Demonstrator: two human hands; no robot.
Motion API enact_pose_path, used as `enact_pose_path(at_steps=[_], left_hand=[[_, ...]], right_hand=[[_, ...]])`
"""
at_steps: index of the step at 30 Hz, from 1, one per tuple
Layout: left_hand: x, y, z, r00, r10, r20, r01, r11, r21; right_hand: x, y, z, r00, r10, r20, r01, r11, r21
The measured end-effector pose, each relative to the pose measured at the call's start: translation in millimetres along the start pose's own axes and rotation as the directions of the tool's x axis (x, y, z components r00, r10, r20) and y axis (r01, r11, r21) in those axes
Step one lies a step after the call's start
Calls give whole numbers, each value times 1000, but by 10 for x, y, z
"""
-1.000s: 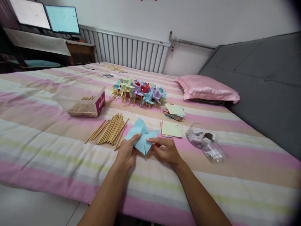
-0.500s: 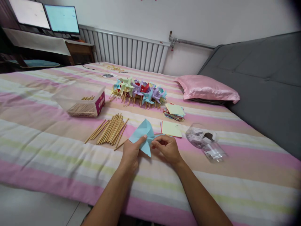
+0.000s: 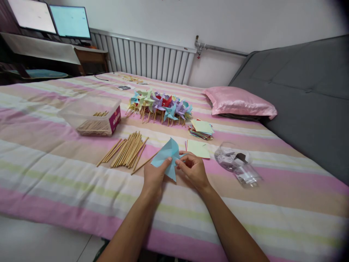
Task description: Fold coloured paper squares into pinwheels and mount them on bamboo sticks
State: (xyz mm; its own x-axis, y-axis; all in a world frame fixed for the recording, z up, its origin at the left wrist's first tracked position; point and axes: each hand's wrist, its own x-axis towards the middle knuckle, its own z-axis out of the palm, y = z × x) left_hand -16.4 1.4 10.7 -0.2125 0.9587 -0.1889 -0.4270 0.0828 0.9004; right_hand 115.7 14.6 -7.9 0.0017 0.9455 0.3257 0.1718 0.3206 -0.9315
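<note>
A light blue paper pinwheel (image 3: pixel 165 153), partly folded, is held above the striped bedspread. My left hand (image 3: pixel 155 177) grips it from the left, thumb pressed on the paper near its middle. Fingertips of my right hand (image 3: pixel 194 169) pinch the pinwheel's right side, where a blue corner shows between the fingers. Just left of my left hand lies a single wooden stick (image 3: pixel 144 162), and past it a pile of wooden sticks (image 3: pixel 127 150). Beyond my right hand is a stack of pale green paper squares (image 3: pixel 198 149).
Finished pinwheels (image 3: pixel 160 105) in several colours stand clustered farther back. A clear plastic box (image 3: pixel 73 109) with sticks is at left. More coloured paper squares (image 3: pixel 202 127) lie behind the nearer stack. Clear plastic containers (image 3: pixel 247 174) sit at right, a pink pillow (image 3: pixel 240 102) beyond.
The paper has tilted slightly and shifted a little to the right in my hands. My right fingertips have closed in toward its middle. More of the single stick shows.
</note>
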Motion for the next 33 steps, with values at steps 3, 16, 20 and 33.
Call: enact_pose_path(at_steps=[3,16,20,33], left_hand=[[3,-16,6,1000,2,-4,-2,1000,18],[0,-53,28,999,24,34,-27,997,72],[-13,-36,46,999,28,25,-30,997,74],[18,-83,8,1000,0,8,0,1000,15]], right_hand=[[-1,-2,3,1000,21,1,-21,1000,14],[13,27,-9,999,0,-53,-1,1000,-22],[17,44,-8,998,-16,-60,13,999,-49],[-7,6,3,998,-36,-58,36,999,-4]])
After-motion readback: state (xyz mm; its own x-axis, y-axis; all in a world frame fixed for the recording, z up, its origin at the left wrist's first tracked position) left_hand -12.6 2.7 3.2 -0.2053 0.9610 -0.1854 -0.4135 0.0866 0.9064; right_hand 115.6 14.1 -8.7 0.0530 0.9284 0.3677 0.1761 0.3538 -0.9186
